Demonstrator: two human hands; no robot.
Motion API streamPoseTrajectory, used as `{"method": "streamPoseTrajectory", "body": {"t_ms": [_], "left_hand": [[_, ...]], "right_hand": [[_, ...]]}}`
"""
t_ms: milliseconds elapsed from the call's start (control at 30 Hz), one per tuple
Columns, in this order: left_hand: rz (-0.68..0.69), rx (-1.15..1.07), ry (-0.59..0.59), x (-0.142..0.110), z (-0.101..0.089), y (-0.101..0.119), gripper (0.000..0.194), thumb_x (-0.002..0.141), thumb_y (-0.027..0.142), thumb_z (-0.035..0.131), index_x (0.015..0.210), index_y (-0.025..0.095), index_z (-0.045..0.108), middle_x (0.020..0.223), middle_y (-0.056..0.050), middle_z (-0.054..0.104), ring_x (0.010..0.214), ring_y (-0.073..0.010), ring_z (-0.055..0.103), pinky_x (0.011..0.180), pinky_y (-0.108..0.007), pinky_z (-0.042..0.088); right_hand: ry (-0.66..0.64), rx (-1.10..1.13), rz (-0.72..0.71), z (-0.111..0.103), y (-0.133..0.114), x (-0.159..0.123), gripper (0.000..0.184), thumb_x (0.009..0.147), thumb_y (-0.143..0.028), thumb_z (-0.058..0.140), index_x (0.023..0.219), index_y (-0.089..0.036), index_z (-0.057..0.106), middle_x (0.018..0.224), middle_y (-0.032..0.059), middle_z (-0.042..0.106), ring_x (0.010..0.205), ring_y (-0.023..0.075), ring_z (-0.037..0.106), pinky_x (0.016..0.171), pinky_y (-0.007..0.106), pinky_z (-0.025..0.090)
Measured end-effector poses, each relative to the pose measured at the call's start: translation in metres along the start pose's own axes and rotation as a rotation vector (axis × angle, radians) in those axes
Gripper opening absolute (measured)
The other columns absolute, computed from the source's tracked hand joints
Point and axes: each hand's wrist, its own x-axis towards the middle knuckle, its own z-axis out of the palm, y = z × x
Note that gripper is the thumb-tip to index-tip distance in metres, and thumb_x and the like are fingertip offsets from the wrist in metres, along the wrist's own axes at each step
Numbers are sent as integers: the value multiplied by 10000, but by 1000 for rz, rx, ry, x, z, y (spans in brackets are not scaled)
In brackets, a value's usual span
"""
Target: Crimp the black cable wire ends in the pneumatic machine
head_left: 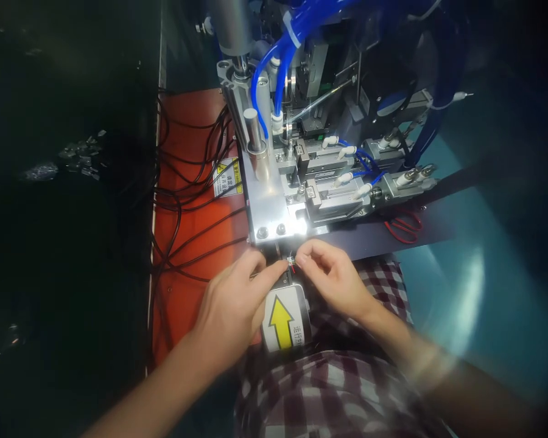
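A tiny shiny metal part [291, 261] with a red bit on it sits between my fingertips, just in front of the machine's bright metal block [274, 210]. My right hand [332, 277] pinches at its right side with thumb and index finger pressed together. From the left, the thumb of my left hand [235, 298] reaches the same part. That hand's other fingers are curled, and what they grip is partly hidden. Below my fingertips lies a white label with a yellow arrow [281, 319] on a narrow track.
An orange base plate [196, 234] with black cables lies at left, carrying a warning label [228, 177]. Ahead stand pneumatic clamps [333, 204], a vertical cylinder [232, 27] and blue air hoses [281, 45]. A red wire loop [402, 228] lies at right. Loose clear pieces [82, 155] lie at far left.
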Motion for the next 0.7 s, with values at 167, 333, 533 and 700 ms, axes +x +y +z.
{"method": "streamPoseTrajectory", "body": {"t_ms": [167, 333, 533, 700], "left_hand": [[-6, -16, -15, -3, 0, -1, 397, 842, 72, 439, 1185, 164, 617, 857, -56, 541, 687, -144, 533, 557, -231, 463], [-28, 0, -13, 0, 0, 2, 391, 847, 68, 437, 1169, 175, 631, 828, -55, 541, 659, -142, 541, 544, -233, 474], [-32, -10, -4, 1, 0, 3, 375, 860, 85, 436, 1164, 169, 639, 828, -63, 548, 675, -154, 559, 553, -248, 486], [-30, 1, 0, 2, -1, 3, 361, 857, 91, 451, 1147, 172, 651, 810, -53, 541, 645, -145, 540, 520, -234, 453]], "right_hand": [[2, -16, 11, 1, 0, 0, 180, 905, -259, 513, 743, -182, 524, 678, -11, 470, 621, 127, 429, 550, 254, 360], [17, -122, -47, 0, 1, -2, 182, 925, -253, 490, 757, -188, 519, 690, -9, 486, 630, 132, 449, 576, 262, 372], [23, -217, -99, -2, -3, -3, 180, 930, -240, 482, 762, -189, 523, 699, -4, 518, 632, 135, 467, 578, 263, 371], [17, -212, -96, -2, -2, -3, 181, 933, -246, 482, 766, -190, 522, 698, -5, 509, 636, 135, 465, 579, 260, 373]]}}
